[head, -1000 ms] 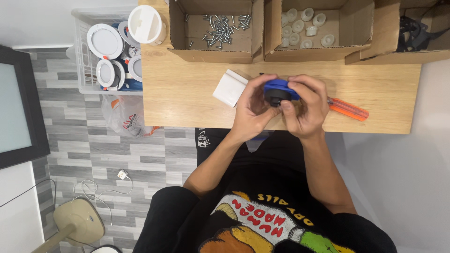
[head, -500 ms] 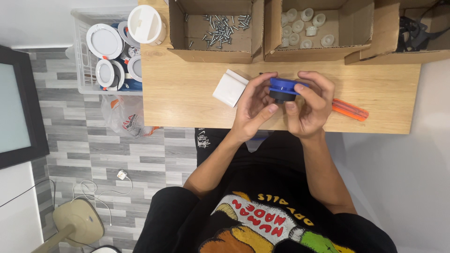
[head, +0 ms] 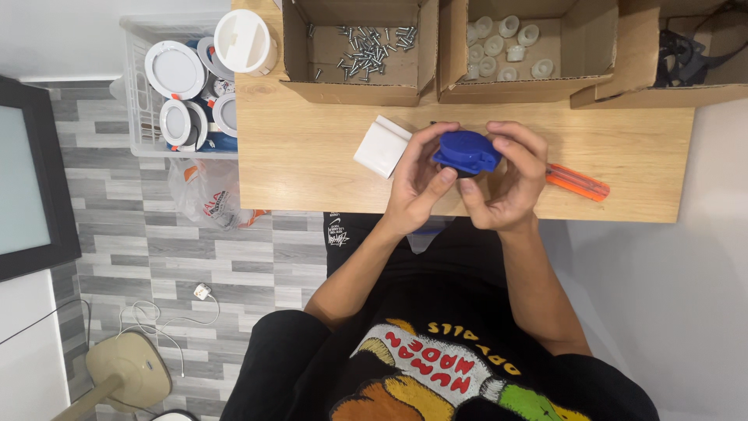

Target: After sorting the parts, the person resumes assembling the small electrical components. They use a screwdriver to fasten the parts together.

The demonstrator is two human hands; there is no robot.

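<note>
Both my hands hold a round blue plastic part [head: 466, 151] just above the wooden table [head: 312, 156]. My left hand [head: 419, 181] grips its left side, thumb under the rim. My right hand [head: 510, 175] wraps its right side, fingers curled over the top. A dark piece shows under the blue part, mostly hidden by my fingers. A white rectangular block [head: 382, 146] lies on the table just left of my left hand. An orange-handled screwdriver [head: 578, 182] lies to the right of my right hand.
At the table's far edge stand a cardboard box of screws [head: 366, 47], a box of white plastic caps [head: 502, 43] and a box with black parts [head: 686, 54]. A crate of round white lamp fittings [head: 187, 93] sits left of the table, a plastic bag [head: 206, 195] below it.
The blue part has been lifted a little and turned in my hands; my fingers have shifted around it. Nothing else on the table moved.
</note>
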